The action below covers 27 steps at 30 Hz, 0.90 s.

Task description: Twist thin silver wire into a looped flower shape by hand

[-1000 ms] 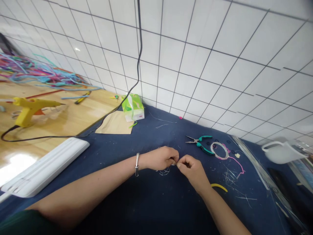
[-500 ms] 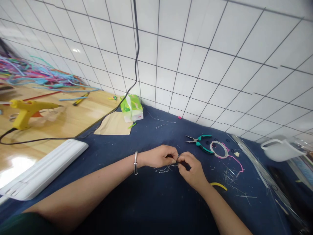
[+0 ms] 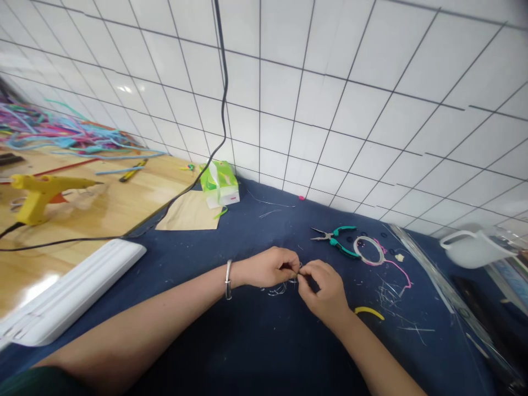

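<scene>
My left hand (image 3: 275, 267), with a silver bangle (image 3: 228, 280) at its wrist, is closed in a pinch. Fingertip to fingertip with it, my right hand (image 3: 325, 289) pinches as well. Between them shows a bit of thin silvery wire (image 3: 300, 267), mostly covered by the fingers. Loose loops of similar wire (image 3: 278, 290) lie just below my left hand on the dark blue cloth (image 3: 264, 341). Open pliers (image 3: 330, 236) with teal handles rest beyond my right hand, and a yellow curved handle (image 3: 370, 313) pokes out beside my right wrist.
Right of the pliers lie a white ring (image 3: 369, 251), pink cord (image 3: 406, 272) and wire scraps (image 3: 388, 294). A white jug (image 3: 474, 250) stands far right. Leftward are a tissue pack (image 3: 220, 187), a white power strip (image 3: 82, 291), a yellow glue gun (image 3: 37, 192) and a black cable (image 3: 225, 99).
The view has shifted slightly. Both hands stay pinched together at the same spot, with only a small shift of the fingers.
</scene>
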Available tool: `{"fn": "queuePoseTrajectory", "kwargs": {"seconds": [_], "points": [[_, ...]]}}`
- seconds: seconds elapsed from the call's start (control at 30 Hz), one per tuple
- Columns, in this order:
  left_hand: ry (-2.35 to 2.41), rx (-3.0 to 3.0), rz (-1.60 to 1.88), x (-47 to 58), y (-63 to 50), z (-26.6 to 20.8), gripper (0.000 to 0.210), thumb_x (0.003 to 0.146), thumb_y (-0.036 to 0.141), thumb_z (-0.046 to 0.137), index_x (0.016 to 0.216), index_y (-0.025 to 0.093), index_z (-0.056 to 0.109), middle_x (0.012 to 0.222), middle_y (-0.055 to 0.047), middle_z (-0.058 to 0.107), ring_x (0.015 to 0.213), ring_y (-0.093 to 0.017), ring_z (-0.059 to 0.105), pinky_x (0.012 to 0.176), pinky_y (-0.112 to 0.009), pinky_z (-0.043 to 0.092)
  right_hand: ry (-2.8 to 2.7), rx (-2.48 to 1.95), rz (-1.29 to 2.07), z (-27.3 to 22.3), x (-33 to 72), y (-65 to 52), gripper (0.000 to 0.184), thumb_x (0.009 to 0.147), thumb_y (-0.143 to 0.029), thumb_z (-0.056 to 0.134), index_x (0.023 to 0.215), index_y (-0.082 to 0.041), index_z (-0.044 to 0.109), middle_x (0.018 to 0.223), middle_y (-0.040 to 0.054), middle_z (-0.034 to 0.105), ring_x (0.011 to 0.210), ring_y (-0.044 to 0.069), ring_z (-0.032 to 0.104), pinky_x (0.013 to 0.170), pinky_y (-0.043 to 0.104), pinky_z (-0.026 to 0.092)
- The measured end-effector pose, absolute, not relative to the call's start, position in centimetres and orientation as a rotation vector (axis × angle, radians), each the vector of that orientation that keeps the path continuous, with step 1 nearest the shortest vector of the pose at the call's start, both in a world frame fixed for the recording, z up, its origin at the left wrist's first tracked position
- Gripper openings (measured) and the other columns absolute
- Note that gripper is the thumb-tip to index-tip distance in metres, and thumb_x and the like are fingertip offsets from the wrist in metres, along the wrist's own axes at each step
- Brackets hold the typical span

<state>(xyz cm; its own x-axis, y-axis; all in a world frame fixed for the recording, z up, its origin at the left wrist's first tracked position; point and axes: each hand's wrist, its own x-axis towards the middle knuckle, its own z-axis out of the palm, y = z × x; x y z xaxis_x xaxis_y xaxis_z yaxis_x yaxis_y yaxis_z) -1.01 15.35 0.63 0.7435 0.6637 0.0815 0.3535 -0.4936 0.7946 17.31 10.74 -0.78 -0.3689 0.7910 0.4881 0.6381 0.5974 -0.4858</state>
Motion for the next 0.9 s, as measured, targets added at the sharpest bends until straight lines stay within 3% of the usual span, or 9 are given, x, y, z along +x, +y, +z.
{"fn": "queuePoseTrajectory", "kwargs": {"seconds": [0.33,0.7,0.9], "points": [[0.822,2.187,0.495,-0.8,15.2,0.3,0.012,0.075,0.010,0.047,0.078,0.014,0.058,0.074,0.000,0.060,0.064,-0.009,0.051,0.058,-0.019,0.037,-2.375,-1.171,-0.148,-0.7,17.0,9.9,0.015,0.082,-0.011,0.044,0.075,-0.018,0.055,0.072,0.0065,0.055,0.069,0.019,0.048,0.066,0.035,0.036],[0.791,2.328,0.526,-0.6,14.9,0.6,0.013,0.077,0.009,0.050,0.082,0.016,0.060,0.079,0.000,0.062,0.075,-0.012,0.055,0.070,-0.021,0.040,-2.255,-1.135,-0.070,-1.7,16.9,10.1,0.016,0.076,-0.006,0.046,0.064,-0.017,0.049,0.068,0.0037,0.051,0.069,0.017,0.046,0.066,0.034,0.036],[0.805,2.430,0.565,-0.2,14.2,0.4,0.010,0.076,0.009,0.051,0.080,0.016,0.057,0.076,0.000,0.060,0.072,-0.013,0.055,0.066,-0.022,0.040,-2.255,-1.110,-0.098,-1.5,16.7,9.6,0.014,0.076,-0.007,0.048,0.066,-0.016,0.050,0.069,0.0039,0.051,0.070,0.017,0.046,0.067,0.034,0.037]]}}
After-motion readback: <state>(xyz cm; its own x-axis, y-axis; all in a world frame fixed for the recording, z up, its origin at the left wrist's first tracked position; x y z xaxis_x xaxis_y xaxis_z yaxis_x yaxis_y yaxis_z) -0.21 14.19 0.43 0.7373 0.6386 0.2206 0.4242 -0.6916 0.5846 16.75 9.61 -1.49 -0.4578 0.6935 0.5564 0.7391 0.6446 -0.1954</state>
